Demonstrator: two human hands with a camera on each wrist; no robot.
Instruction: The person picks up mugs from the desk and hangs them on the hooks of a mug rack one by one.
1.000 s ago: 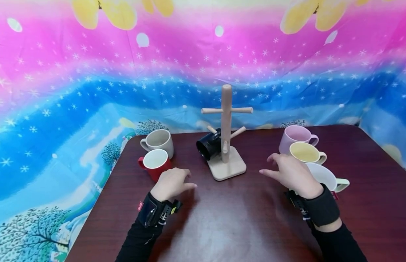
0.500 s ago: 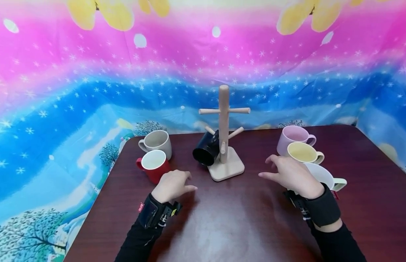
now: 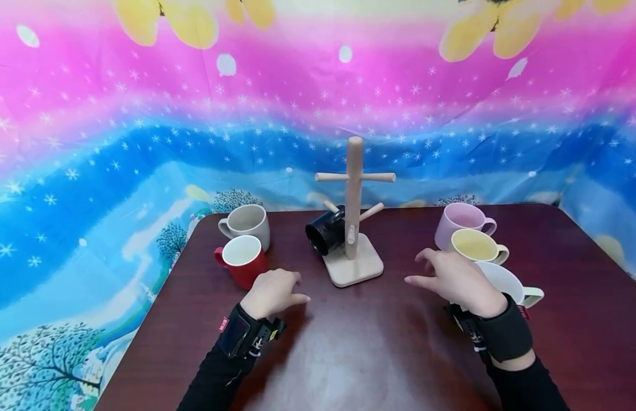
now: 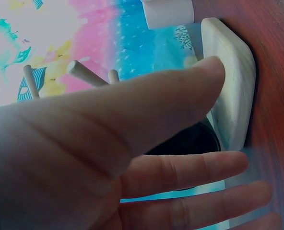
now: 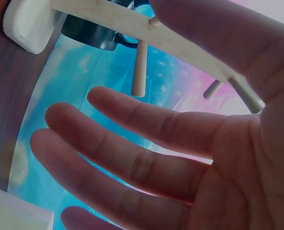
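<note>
My left hand (image 3: 272, 292) lies at the front of the red mug (image 3: 248, 271), thumb and fingers apart and holding nothing. On the other side, my right hand (image 3: 458, 279) is spread in front of the yellow mug (image 3: 474, 244) and partly covers the white mug (image 3: 505, 282); nothing is in it. Between the hands stands a wooden mug tree (image 3: 354, 197). A black mug (image 3: 325, 233) hangs tilted by its handle from one of its lower left pegs, mouth facing left and down. In the right wrist view, its handle (image 5: 126, 42) shows near the post.
A grey mug (image 3: 253, 225) stands behind the red one. At the back right is a pink mug (image 3: 443, 231), in a row with the yellow and white mugs. Bare pegs (image 3: 379, 177) stick out from the post. A printed cloth (image 3: 297, 125) hangs behind the dark table (image 3: 359, 354).
The black mug swung on its peg, its mouth dipping lower half a second ago and rising back now. Both hands stay almost still; the whole view shifts slightly.
</note>
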